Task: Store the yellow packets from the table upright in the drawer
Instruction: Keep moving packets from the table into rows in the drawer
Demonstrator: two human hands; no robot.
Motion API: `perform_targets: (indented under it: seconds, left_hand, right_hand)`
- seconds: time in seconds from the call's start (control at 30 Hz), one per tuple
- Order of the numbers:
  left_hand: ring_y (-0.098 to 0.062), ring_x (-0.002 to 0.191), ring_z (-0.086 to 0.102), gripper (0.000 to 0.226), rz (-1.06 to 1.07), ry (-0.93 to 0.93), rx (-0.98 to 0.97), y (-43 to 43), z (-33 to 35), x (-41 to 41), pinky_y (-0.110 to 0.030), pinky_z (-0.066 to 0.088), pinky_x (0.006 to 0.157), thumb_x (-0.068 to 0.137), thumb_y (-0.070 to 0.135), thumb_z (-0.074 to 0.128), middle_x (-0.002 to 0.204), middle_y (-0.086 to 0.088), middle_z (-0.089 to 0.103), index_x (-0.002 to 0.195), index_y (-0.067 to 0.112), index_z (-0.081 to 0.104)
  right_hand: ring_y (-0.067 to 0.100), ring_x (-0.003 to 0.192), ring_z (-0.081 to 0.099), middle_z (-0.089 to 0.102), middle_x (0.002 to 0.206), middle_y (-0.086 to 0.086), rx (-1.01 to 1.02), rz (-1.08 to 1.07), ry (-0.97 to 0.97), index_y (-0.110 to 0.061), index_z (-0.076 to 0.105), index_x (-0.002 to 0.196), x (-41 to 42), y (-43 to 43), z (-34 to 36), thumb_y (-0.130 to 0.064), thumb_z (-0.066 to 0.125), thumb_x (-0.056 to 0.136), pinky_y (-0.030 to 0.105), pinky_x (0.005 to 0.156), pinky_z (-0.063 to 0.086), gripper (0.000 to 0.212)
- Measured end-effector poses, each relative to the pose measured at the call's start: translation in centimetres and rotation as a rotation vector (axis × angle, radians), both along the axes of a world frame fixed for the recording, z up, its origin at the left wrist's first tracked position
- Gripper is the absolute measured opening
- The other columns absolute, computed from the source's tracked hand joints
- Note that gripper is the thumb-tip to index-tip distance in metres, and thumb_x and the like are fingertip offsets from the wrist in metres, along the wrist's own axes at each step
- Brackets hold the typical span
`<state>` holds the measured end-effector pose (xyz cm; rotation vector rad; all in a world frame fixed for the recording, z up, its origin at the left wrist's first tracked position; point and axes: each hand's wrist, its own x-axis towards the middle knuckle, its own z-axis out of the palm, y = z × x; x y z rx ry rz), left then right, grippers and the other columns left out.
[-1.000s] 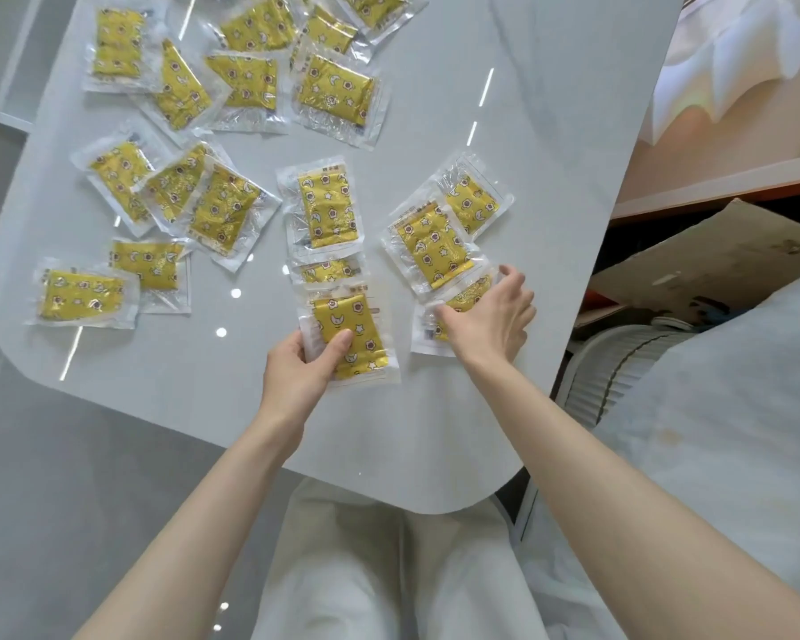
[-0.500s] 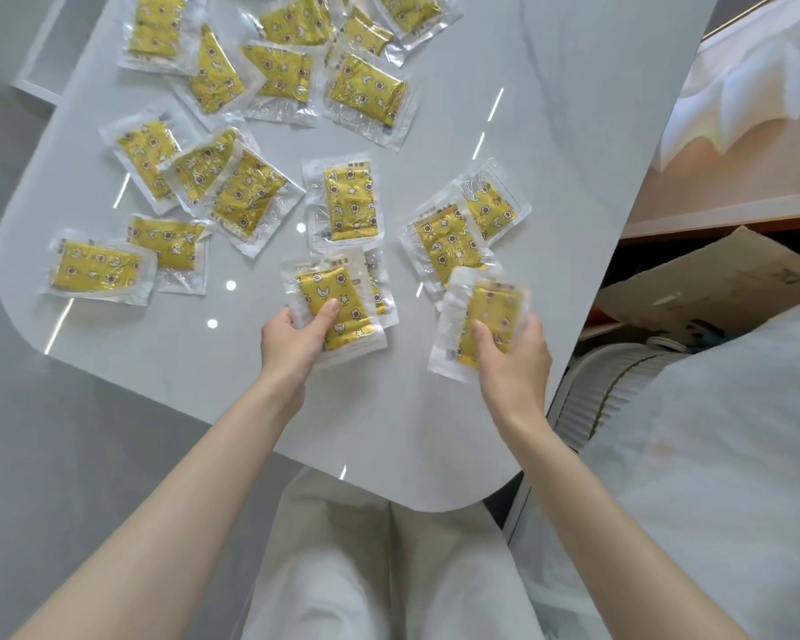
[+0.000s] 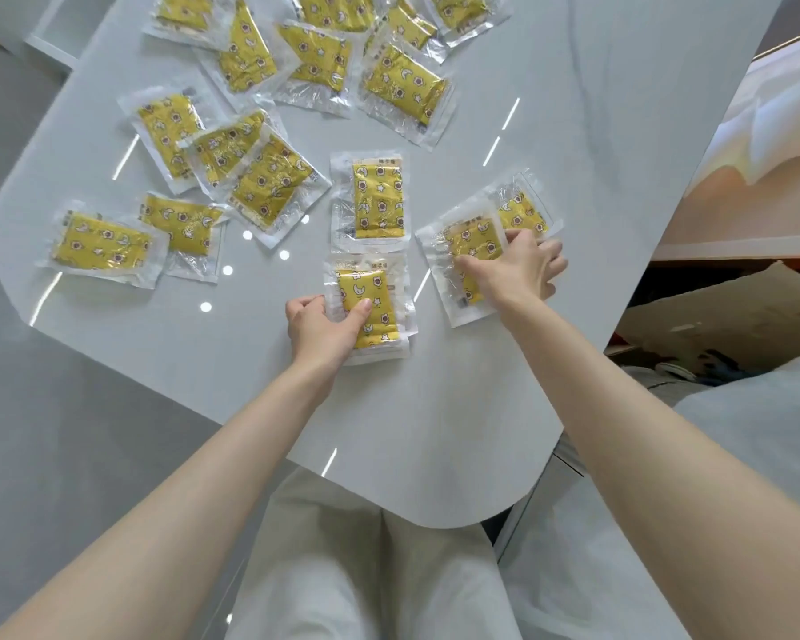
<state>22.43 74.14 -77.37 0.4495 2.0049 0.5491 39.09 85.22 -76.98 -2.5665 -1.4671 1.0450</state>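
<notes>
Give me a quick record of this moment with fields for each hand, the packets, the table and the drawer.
left hand: grips a small stack of yellow packets, thumb on top
right hand: fingers pressed on a packet lying near the table's right edge
loose packets: many lie flat and scattered, some overlapping
table: white, glossy, rounded corners
drawer: not in view

Both forearms bare, reaching forward toward 12 o'clock. My left hand [image 3: 326, 323] palm down, thumb angled toward 1 o'clock, fingers curled at its 10 o'clock side, gripping. My right hand [image 3: 518, 265] palm down, fingers spread toward 1 o'clock, thumb toward 9 o'clock, pressing flat.
</notes>
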Motion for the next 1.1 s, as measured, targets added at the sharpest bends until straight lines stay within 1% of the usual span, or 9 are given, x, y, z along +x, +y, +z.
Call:
perform_targets:
  seconds: [0.13,0.27,0.37,0.47,0.6,0.73,0.8,0.93,1.1]
  left_hand:
    - [-0.027,0.104,0.062,0.065,0.046,-0.037,-0.005,-0.5,0.4,-0.3,-0.044,0.051,0.094,0.051,0.065,0.064,0.115,-0.012,0.061,0.087,0.012,0.068]
    - [-0.026,0.103,0.062,0.046,0.079,-0.077,-0.050,-1.4,3.5,-0.4,-0.041,0.051,0.093,0.065,0.055,0.070,0.106,-0.006,0.067,0.086,0.014,0.065]
    - [-0.020,0.093,0.064,0.014,0.104,-0.118,-0.016,-3.0,6.4,-0.4,-0.033,0.050,0.086,0.085,0.030,0.068,0.095,-0.001,0.067,0.089,0.018,0.062]
    - [-0.018,0.094,0.062,0.022,0.128,-0.136,0.015,-4.9,9.9,-0.5,-0.030,0.050,0.082,0.087,0.031,0.066,0.100,-0.002,0.067,0.099,0.014,0.061]
    - [-0.018,0.098,0.064,0.037,0.167,-0.182,0.025,-7.9,15.4,-0.8,-0.026,0.052,0.080,0.086,0.034,0.067,0.107,-0.004,0.066,0.110,0.007,0.059]
    - [-0.003,0.073,0.061,0.023,0.208,-0.235,0.073,-11.3,21.3,-0.9,-0.005,0.046,0.050,0.090,0.023,0.064,0.087,0.005,0.065,0.107,0.008,0.060]
    - [-0.005,0.075,0.062,0.019,0.196,-0.246,0.115,-12.7,23.6,-1.6,-0.006,0.046,0.052,0.090,0.024,0.064,0.086,0.007,0.065,0.104,0.012,0.061]
    - [-0.017,0.092,0.066,0.027,0.194,-0.263,0.188,-15.0,26.6,-4.4,-0.020,0.054,0.073,0.089,0.022,0.065,0.105,-0.004,0.069,0.112,0.010,0.060]
    - [-0.013,0.087,0.066,0.032,0.173,-0.270,0.278,-17.3,29.3,-9.4,-0.012,0.053,0.059,0.088,0.017,0.066,0.108,-0.006,0.068,0.117,0.006,0.058]
  right_hand:
    - [0.023,0.109,0.047,0.052,0.111,-0.001,-0.058,-0.021,0.103,-0.016,0.039,0.112,-0.1,-1.1,0.6,-0.040,0.075,0.072,0.042,0.096,0.032,0.059]
    - [0.026,0.084,0.057,0.047,0.078,-0.008,-0.062,-0.038,0.246,-0.014,0.034,0.101,0.1,-4.6,2.7,-0.026,0.071,0.079,0.044,0.082,0.052,0.044]
    - [0.022,0.086,0.057,0.053,0.087,-0.003,-0.105,-0.094,0.343,-0.012,0.043,0.106,0.4,-7.8,6.0,-0.025,0.071,0.082,0.038,0.076,0.051,0.039]
    - [0.019,0.095,0.057,0.058,0.106,0.001,-0.140,-0.158,0.459,-0.015,0.048,0.108,0.9,-10.7,10.5,-0.024,0.071,0.084,0.027,0.069,0.044,0.034]
    - [0.011,0.098,0.044,0.047,0.113,-0.002,-0.146,-0.131,0.534,-0.014,0.044,0.127,1.1,-13.3,17.4,-0.021,0.066,0.089,0.025,0.081,0.037,0.045]
    - [0.012,0.102,0.046,0.048,0.129,0.000,-0.155,-0.068,0.576,-0.011,0.040,0.136,0.6,-15.3,22.7,-0.023,0.067,0.089,0.025,0.080,0.041,0.056]
    - [0.013,0.100,0.052,0.054,0.124,0.000,-0.168,-0.038,0.598,-0.011,0.045,0.130,0.0,-16.0,24.8,-0.022,0.067,0.088,0.021,0.071,0.046,0.049]
    - [0.022,0.110,0.060,0.061,0.123,0.005,-0.148,-0.015,0.613,-0.014,0.052,0.126,-2.3,-17.9,27.8,-0.025,0.072,0.083,0.040,0.094,0.051,0.049]
    - [0.023,0.114,0.060,0.061,0.125,0.004,-0.110,0.029,0.657,-0.016,0.050,0.128,-7.2,-20.5,30.2,-0.028,0.073,0.079,0.046,0.100,0.048,0.055]
